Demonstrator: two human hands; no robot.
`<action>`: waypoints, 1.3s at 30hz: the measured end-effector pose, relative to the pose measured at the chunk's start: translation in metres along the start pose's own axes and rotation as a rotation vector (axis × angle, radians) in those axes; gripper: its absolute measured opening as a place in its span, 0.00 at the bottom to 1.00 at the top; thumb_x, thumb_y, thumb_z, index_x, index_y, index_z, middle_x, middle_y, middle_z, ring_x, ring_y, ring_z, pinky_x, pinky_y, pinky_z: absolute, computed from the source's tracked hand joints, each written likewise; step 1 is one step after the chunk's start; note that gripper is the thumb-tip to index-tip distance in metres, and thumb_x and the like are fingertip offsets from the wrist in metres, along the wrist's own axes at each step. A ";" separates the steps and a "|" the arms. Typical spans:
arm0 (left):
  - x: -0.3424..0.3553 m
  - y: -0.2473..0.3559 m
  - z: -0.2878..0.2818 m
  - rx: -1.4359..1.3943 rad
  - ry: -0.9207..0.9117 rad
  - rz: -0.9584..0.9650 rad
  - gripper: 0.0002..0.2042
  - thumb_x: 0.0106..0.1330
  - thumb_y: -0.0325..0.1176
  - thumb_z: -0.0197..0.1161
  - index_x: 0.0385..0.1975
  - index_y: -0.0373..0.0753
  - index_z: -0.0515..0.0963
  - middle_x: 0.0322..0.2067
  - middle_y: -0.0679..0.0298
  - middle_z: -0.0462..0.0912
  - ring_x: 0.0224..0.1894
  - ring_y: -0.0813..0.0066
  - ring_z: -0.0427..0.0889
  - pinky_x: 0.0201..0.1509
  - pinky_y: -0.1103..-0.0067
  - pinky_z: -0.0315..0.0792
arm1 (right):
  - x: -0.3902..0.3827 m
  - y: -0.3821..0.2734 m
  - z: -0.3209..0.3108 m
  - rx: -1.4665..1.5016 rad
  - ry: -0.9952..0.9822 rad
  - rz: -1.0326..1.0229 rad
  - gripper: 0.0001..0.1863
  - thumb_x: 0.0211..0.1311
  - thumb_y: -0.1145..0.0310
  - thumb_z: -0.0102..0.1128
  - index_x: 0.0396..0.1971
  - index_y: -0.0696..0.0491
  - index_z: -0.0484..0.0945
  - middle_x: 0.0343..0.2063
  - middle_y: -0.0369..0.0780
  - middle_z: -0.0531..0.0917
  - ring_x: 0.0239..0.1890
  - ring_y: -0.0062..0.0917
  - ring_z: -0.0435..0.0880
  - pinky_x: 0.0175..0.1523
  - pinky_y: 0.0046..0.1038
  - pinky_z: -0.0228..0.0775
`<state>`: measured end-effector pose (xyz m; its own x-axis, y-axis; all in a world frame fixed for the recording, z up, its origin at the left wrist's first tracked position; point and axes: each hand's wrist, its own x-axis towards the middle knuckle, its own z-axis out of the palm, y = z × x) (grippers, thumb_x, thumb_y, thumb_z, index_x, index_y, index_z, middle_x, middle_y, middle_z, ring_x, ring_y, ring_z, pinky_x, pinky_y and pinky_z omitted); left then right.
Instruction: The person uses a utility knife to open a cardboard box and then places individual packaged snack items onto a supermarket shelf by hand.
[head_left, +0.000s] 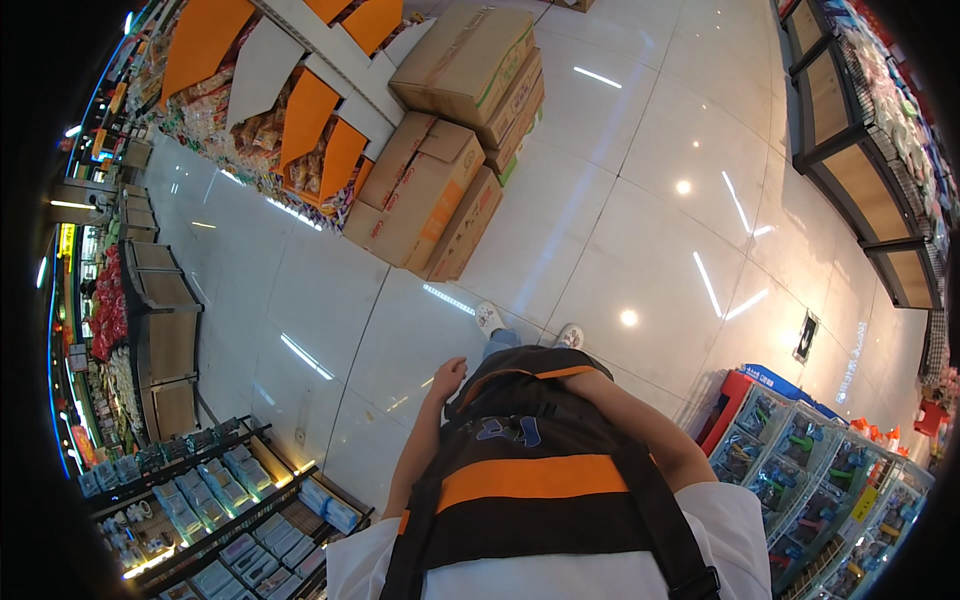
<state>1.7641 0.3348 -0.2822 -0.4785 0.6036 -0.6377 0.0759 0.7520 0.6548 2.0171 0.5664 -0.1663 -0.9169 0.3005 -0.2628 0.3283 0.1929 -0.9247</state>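
My left hand [450, 376] hangs beside the black apron [530, 432] with its fingers curled in, and I see nothing in them. My right forearm [640, 425] bends in across my front, and the hand goes under the orange-edged opening of the apron, so its fingers are hidden. Orange bands and dark straps cross the apron over my white shirt. Beyond my shoes [489, 319], cardboard boxes [415, 190] are stacked on the floor against a display.
An orange-and-white display [305, 120] with packaged goods stands ahead left. Lit shelves [225, 500] are at lower left, a rack of clear bins [810, 460] at lower right. Wood-panelled stands [165, 340] run along the left side and others [860, 175] along the right. Pale tiles [590, 240] lie between.
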 end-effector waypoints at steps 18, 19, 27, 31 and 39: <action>-0.002 -0.007 0.001 0.006 0.008 0.009 0.17 0.66 0.39 0.54 0.49 0.36 0.77 0.33 0.56 0.83 0.33 0.70 0.83 0.42 0.75 0.75 | -0.011 -0.019 -0.005 -0.028 0.025 -0.045 0.18 0.62 0.69 0.43 0.48 0.61 0.73 0.45 0.52 0.79 0.53 0.42 0.76 0.59 0.35 0.66; -0.003 -0.006 0.001 0.005 0.008 0.000 0.17 0.66 0.39 0.54 0.49 0.36 0.77 0.33 0.56 0.83 0.33 0.70 0.83 0.42 0.75 0.75 | -0.013 -0.021 -0.006 -0.041 0.028 -0.049 0.18 0.62 0.69 0.43 0.48 0.61 0.73 0.45 0.52 0.79 0.53 0.42 0.76 0.59 0.35 0.66; -0.005 -0.001 -0.005 0.034 -0.051 -0.036 0.19 0.67 0.39 0.53 0.54 0.35 0.74 0.39 0.59 0.82 0.37 0.71 0.82 0.42 0.77 0.75 | -0.020 -0.037 -0.009 -0.651 -0.177 -0.068 0.16 0.60 0.71 0.47 0.45 0.58 0.75 0.42 0.47 0.81 0.46 0.36 0.81 0.52 0.31 0.72; -0.003 -0.004 -0.005 0.046 -0.057 -0.030 0.19 0.67 0.39 0.53 0.54 0.35 0.73 0.39 0.59 0.82 0.38 0.71 0.83 0.43 0.77 0.75 | -0.015 -0.059 -0.018 -0.833 -0.351 0.002 0.14 0.57 0.71 0.50 0.43 0.57 0.76 0.40 0.44 0.81 0.43 0.33 0.82 0.49 0.30 0.73; -0.001 0.005 -0.001 0.034 0.000 0.028 0.17 0.66 0.40 0.54 0.49 0.37 0.77 0.31 0.58 0.83 0.33 0.70 0.82 0.43 0.75 0.75 | -0.015 -0.016 -0.010 -1.044 -0.306 -0.290 0.12 0.55 0.71 0.53 0.38 0.56 0.79 0.39 0.43 0.81 0.45 0.32 0.80 0.49 0.29 0.72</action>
<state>1.7637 0.3377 -0.2783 -0.4755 0.6243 -0.6198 0.1184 0.7435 0.6581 2.0279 0.5680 -0.1443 -0.9594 -0.0970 -0.2648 -0.0086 0.9486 -0.3164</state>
